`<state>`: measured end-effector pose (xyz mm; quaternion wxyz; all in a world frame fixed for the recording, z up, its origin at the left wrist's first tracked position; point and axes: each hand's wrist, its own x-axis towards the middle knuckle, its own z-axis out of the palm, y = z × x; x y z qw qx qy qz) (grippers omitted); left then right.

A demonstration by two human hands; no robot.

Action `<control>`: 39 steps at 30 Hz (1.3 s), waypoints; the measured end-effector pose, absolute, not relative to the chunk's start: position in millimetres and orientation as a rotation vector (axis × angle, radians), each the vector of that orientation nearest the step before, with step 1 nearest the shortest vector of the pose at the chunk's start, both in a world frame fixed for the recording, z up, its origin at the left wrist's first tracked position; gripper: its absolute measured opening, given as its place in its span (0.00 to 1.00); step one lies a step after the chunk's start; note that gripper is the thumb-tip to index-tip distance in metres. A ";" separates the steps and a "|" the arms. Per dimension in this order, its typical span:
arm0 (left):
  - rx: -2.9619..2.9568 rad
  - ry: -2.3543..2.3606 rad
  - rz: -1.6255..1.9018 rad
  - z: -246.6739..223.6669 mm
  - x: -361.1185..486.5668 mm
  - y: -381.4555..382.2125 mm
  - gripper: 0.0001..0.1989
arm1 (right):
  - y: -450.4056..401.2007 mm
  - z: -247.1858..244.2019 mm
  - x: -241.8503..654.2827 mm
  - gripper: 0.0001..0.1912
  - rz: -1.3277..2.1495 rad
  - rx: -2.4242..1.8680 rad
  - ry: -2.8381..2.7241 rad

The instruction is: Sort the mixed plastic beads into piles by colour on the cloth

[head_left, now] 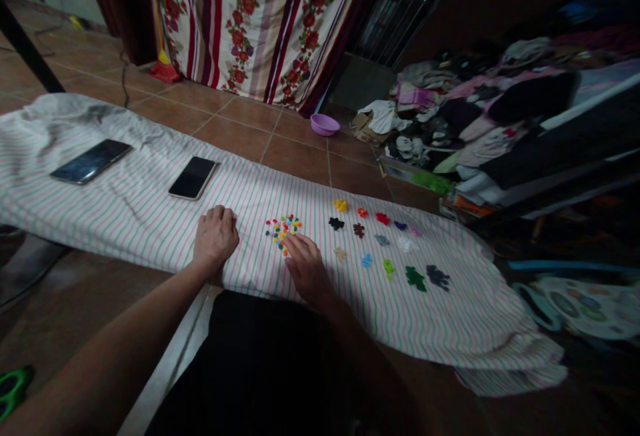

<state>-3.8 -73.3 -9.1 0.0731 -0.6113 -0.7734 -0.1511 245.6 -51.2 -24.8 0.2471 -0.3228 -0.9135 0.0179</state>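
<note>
My left hand [216, 237] rests on the striped cloth [250, 186] with its fingers curled under, left of a mixed heap of small coloured pieces [284, 228]. Nothing shows in it. My right hand [309, 269] lies over the near right edge of that heap, fingers stretched out and fingertips at the pieces; what is under them is hidden. To its right are several little piles sorted by colour, among them yellow pieces [341, 205], black pieces [336, 224], beige pieces [341, 254], lime pieces [389, 269], dark green pieces [415, 279] and dark grey pieces [438, 277].
A phone [193, 177] lies beyond my left hand, and a larger dark-screened device [91, 161] is farther left. On the tiled floor behind stands a purple bowl [325, 125]. Heaped clothes [465, 103] fill the right background, and a floral curtain [250, 23] hangs at the back.
</note>
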 end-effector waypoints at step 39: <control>-1.850 -2.313 -0.423 -4.6 -2.7 -75.6 0.12 | -18.2 -12.4 192.1 0.11 0.192 -0.919 -2.355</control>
